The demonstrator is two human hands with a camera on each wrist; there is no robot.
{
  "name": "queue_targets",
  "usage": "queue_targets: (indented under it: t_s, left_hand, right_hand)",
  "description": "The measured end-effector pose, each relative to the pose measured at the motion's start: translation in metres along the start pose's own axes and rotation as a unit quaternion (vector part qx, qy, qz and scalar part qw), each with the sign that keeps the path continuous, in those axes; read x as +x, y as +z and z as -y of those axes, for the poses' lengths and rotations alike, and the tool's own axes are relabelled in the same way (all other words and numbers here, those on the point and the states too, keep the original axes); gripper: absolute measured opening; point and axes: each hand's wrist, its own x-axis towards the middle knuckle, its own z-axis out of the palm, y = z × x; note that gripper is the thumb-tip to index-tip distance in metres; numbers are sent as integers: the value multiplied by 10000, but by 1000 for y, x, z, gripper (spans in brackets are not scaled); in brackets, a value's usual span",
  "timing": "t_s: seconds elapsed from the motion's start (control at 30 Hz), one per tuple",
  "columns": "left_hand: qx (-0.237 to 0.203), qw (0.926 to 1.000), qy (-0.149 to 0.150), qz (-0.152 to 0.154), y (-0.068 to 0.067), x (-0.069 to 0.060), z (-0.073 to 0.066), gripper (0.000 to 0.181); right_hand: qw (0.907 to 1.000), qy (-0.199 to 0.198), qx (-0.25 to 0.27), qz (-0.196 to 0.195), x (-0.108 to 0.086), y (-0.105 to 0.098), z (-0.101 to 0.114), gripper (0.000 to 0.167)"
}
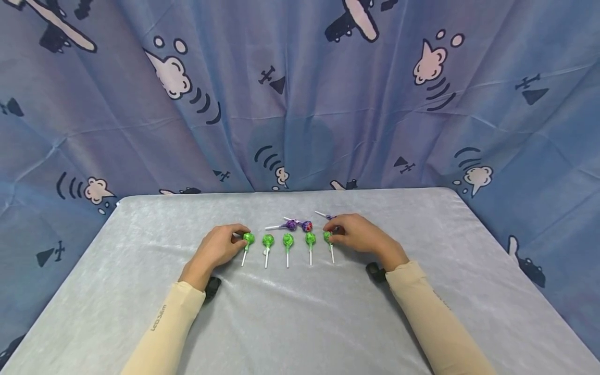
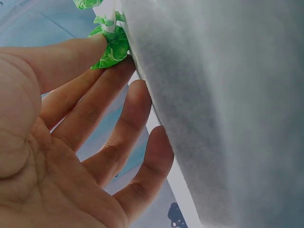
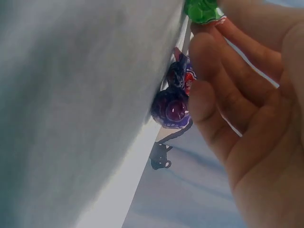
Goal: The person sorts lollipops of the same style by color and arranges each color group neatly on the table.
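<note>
Several green-wrapped lollipops stand in a row in the head view, heads away from me and white sticks toward me. At the row's left end my left hand pinches the head of a green lollipop between thumb and fingers; the other fingertips touch the tabletop. My right hand pinches the rightmost green lollipop by its head. Between them lie the other green lollipops, one of them the middle lollipop. Just behind the row are purple lollipops, one partly hidden by my right hand.
A light grey cloth covers the table. Behind its far edge hangs a blue patterned curtain. Dark wrist cameras sit under both wrists, close above the cloth.
</note>
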Motion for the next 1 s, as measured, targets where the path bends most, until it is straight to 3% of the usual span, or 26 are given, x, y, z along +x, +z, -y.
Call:
queue_targets:
  t_s: [0.3, 0.6, 0.8, 1.0]
  left_hand:
    - [29, 10000, -45, 1, 0, 0, 0, 29]
    - [80, 9999, -59, -20, -1, -1, -2, 30]
    - [87, 9999, -19, -56, -1, 0, -1, 30]
    - [94, 9999, 0, -49, -1, 0, 0, 30]
  right_hand:
    - [10000, 41, 18, -59, -1, 0, 1, 29]
    - [9985, 18, -8, -547, -6, -10, -10, 30]
    - [9959, 413, -137, -788, -10, -18, -24, 31]
    - [9936, 797, -151, -790, -12, -21, -32, 33]
